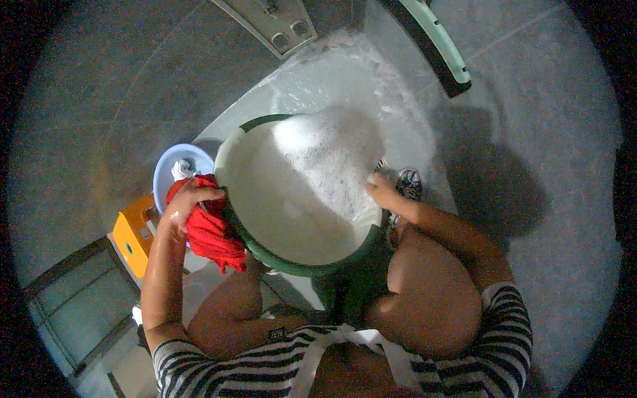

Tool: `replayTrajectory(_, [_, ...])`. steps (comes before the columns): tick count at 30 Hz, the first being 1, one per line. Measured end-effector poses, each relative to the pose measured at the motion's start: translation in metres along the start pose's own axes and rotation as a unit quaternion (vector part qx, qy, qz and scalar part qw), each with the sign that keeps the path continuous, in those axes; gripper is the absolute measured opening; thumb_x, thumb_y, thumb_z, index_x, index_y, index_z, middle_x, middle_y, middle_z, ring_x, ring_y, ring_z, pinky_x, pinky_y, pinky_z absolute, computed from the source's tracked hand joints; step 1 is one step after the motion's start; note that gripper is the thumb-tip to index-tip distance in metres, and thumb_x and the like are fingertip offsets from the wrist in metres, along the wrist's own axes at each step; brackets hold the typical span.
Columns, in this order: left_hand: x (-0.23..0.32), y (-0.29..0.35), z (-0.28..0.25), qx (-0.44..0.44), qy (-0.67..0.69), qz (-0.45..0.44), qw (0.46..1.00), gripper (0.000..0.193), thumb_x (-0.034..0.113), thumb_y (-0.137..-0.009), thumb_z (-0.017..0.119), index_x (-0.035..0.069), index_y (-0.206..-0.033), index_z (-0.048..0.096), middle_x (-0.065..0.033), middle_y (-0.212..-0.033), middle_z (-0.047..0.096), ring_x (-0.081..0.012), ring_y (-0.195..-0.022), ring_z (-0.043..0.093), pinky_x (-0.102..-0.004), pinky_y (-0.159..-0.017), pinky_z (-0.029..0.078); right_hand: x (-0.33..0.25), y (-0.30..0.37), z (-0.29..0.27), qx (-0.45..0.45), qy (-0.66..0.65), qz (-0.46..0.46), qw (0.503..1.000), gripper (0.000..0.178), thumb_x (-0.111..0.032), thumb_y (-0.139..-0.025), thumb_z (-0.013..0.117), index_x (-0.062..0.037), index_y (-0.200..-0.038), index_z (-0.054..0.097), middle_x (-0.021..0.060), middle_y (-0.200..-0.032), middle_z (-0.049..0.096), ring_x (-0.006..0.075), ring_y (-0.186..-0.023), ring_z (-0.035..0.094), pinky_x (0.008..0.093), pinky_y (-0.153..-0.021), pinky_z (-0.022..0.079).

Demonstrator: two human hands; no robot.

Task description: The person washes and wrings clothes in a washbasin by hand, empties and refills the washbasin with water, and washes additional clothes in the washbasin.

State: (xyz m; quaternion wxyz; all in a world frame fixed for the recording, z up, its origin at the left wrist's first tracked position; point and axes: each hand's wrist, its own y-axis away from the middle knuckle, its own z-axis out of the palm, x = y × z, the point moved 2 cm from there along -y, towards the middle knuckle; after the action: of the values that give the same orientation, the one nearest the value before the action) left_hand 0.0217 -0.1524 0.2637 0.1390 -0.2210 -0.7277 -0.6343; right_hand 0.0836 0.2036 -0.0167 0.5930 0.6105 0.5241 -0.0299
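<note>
A large round tub, pale inside with dark green on its rim, stands between my knees. Cloudy water fills it, and white suds cover its far right part. My left hand grips a bunched red cloth at the tub's left rim, with the lower end hanging outside. On the right rim rests my right hand, fingers curled over the edge beside the foam. Left of the tub is a light blue basin with a white cloth in it, partly hidden by the red one.
A yellow-orange stool or box stands at the left, by the basin. Foamy water spreads over the floor beyond the tub. At the top are a pale panel and a dark and light-green curved object. My patterned shoe is by the tub's right side.
</note>
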Motion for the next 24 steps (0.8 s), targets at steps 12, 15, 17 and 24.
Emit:
replayTrajectory(12, [0.048,0.015,0.038,0.019,0.126,0.078,0.989,0.026,0.011,-0.067,0.064,0.003,-0.09,0.056,-0.008,-0.08,0.059,-0.0204,-0.072,0.058,-0.0323,-0.07,0.047,-0.029,0.009,0.001,-0.133,-0.059,0.053,0.988,0.059,-0.038,-0.084,0.055,0.0032,-0.122,0.038,0.0206,-0.114,0.05,0.0284,-0.104,0.049,0.037,-0.086,0.04])
replayTrajectory(15, [0.067,0.004,0.067,-0.089,0.235,0.047,0.967,0.019,0.01,-0.071,0.062,0.003,-0.088,0.056,-0.0077,-0.075,0.059,-0.019,-0.066,0.058,-0.0306,-0.063,0.049,0.001,0.005,0.007,-0.236,-0.125,0.005,0.964,0.063,-0.039,-0.083,0.056,0.0017,-0.126,0.036,0.0202,-0.121,0.046,0.0278,-0.111,0.044,0.0372,-0.091,0.037])
replayTrajectory(17, [0.08,0.0,0.081,-0.192,0.306,0.056,0.931,0.016,0.01,-0.074,0.061,0.003,-0.087,0.056,-0.0083,-0.074,0.061,-0.0188,-0.062,0.059,-0.0295,-0.061,0.051,-0.007,0.011,0.006,-0.272,-0.103,-0.006,0.957,0.063,-0.039,-0.083,0.056,0.0016,-0.126,0.036,0.02,-0.121,0.046,0.0277,-0.111,0.045,0.0373,-0.091,0.038])
replayTrajectory(24, [0.1,0.012,0.095,-0.271,0.352,0.121,0.888,0.02,0.02,-0.079,0.059,0.003,-0.089,0.057,-0.0108,-0.082,0.062,-0.0251,-0.076,0.061,-0.0392,-0.073,0.052,-0.048,0.023,0.0,-0.237,0.091,-0.049,0.966,0.062,-0.037,-0.082,0.057,0.001,-0.126,0.036,0.0194,-0.12,0.047,0.027,-0.109,0.046,0.0376,-0.09,0.038])
